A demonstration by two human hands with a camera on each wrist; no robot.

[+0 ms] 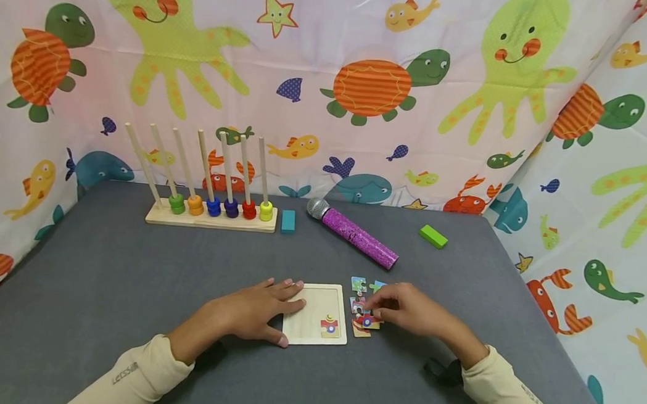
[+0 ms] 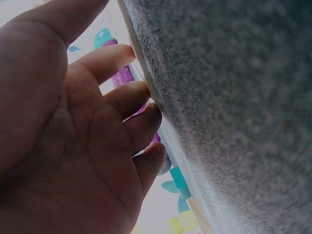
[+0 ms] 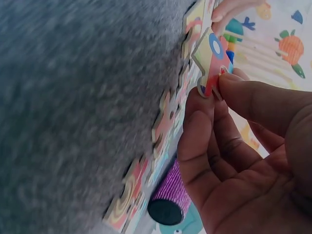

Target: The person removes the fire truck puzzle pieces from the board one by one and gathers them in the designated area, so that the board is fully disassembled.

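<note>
My left hand (image 1: 255, 311) lies with fingers spread over the left side of a square wooden puzzle tray (image 1: 300, 336), fingertips touching it. One jigsaw piece (image 1: 329, 327), red and tan with a blue wheel, sits in the tray's lower right corner. Right of the tray, my right hand (image 1: 414, 311) pinches another jigsaw piece (image 3: 210, 61) between thumb and fingers. That piece shows a blue-and-white wheel on red and is tilted up. Several loose puzzle pieces (image 1: 358, 284) lie beside the tray, partly hidden by the right hand. In the left wrist view, the left fingers (image 2: 131, 97) meet the tray's edge.
Behind the tray lies a purple glittery microphone (image 1: 359, 236). A wooden peg stand (image 1: 211, 218) with coloured rings is at the back left, a teal block (image 1: 288, 221) next to it. A green block (image 1: 433, 236) lies back right. A patterned curtain (image 1: 310, 53) closes off the grey table.
</note>
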